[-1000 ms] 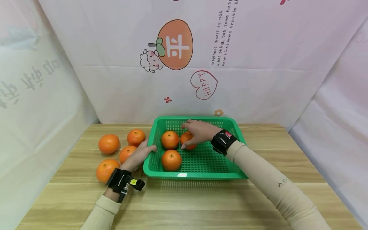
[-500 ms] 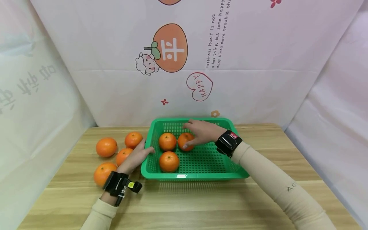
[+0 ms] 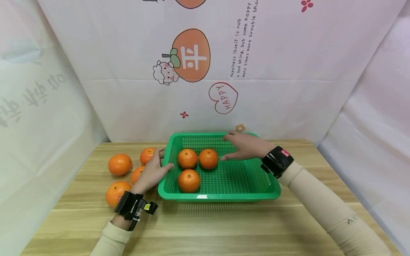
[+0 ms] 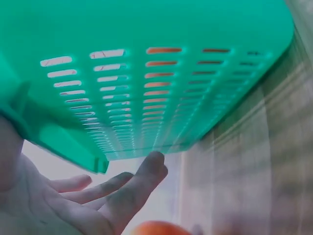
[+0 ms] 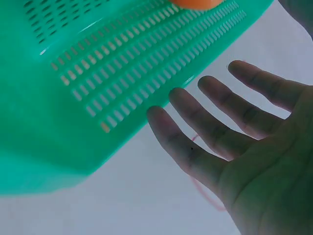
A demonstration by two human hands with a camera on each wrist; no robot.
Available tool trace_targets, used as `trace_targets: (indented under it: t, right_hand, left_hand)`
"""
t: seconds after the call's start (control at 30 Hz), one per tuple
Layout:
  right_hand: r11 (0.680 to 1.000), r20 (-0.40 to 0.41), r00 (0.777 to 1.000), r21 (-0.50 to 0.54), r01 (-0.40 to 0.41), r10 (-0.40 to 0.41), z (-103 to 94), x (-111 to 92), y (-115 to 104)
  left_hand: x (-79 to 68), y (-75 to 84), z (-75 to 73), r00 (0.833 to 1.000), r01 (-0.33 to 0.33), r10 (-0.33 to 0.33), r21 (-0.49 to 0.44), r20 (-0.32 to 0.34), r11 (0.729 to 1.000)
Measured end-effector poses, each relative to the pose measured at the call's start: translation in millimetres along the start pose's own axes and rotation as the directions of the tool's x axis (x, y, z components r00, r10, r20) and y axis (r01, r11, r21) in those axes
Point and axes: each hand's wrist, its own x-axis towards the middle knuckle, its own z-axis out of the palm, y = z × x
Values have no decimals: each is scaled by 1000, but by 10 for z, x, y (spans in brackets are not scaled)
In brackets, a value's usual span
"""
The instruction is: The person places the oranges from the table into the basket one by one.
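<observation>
A green plastic basket [image 3: 217, 196] with slotted walls stands on the wooden table, three oranges inside at its left part. My right hand [image 3: 248, 145] is over the basket, just right of the back-right orange [image 3: 208, 159], apart from it. In the right wrist view its fingers [image 5: 181, 142] are spread and hold nothing. At the basket's left rim is my left hand [image 3: 153, 172], thumb over the rim. The left wrist view shows the other fingers [image 4: 134, 193] extended outside the slotted wall, not wrapped round it. An orange [image 4: 159, 228] peeks in below them.
Left of the basket lie several loose oranges, among them one at the far left [image 3: 120, 164] and one near the left wrist [image 3: 117, 193]; the left hand partly covers others. A white printed cloth [image 3: 282, 106] hangs behind the table [image 3: 224, 231], with more cloth at both sides.
My right hand has let go of the back-right orange and moved right, leaving it in the basket. My left hand's fingers have lifted and spread at the left rim.
</observation>
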Motion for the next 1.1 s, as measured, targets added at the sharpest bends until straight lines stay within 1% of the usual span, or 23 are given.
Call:
trace_targets:
  t: [0.07,0.13,0.23,0.33,0.4,0.5,0.57,0.63,0.73,0.83,0.9,1.0,1.1]
  right_hand:
    - [1000,-28,1000,27,-7,8,-25,-69,64]
    - [999,-58,998,49,-15,18,-51,-139,124]
    - [998,-94,995,61,-33,39,-64,-239,222]
    - [996,-114,991,73,-58,66,-49,-355,316]
    - [994,-123,989,81,-78,87,-32,-433,363]
    - [992,-151,983,94,-89,103,5,-540,427]
    - [989,-167,979,105,-101,118,31,-599,470]
    - [986,-181,975,123,-110,131,72,-643,518]
    - [978,-185,970,162,-128,158,156,-700,606]
    - [965,-192,960,202,-165,204,252,-776,704]
    - [953,-205,948,235,-192,242,317,-822,760]
    - [922,-220,925,307,-235,310,421,-867,826]
    - [881,-208,909,396,-260,362,504,-881,855]
  left_hand:
    - [-11,15,-18,1000,-17,18,27,-24,999]
    - [-25,35,-44,998,-39,40,35,-46,999]
    - [-45,72,-99,994,-86,87,16,-68,996]
    - [-62,116,-172,987,-137,136,-1,-85,991]
    - [-82,151,-234,984,-156,156,4,-91,988]
    - [-132,205,-347,981,-163,169,65,-95,984]
    - [-184,238,-431,980,-157,171,134,-99,978]
    - [-254,249,-518,979,-146,174,221,-111,964]
    - [-375,216,-634,975,-130,182,339,-127,932]
    - [-474,147,-730,973,-125,195,422,-125,898]
    - [-520,96,-790,976,-115,187,467,-110,877]
    - [-559,26,-882,985,-91,154,518,-80,851]
    - [-578,-30,-956,991,-63,117,552,-64,832]
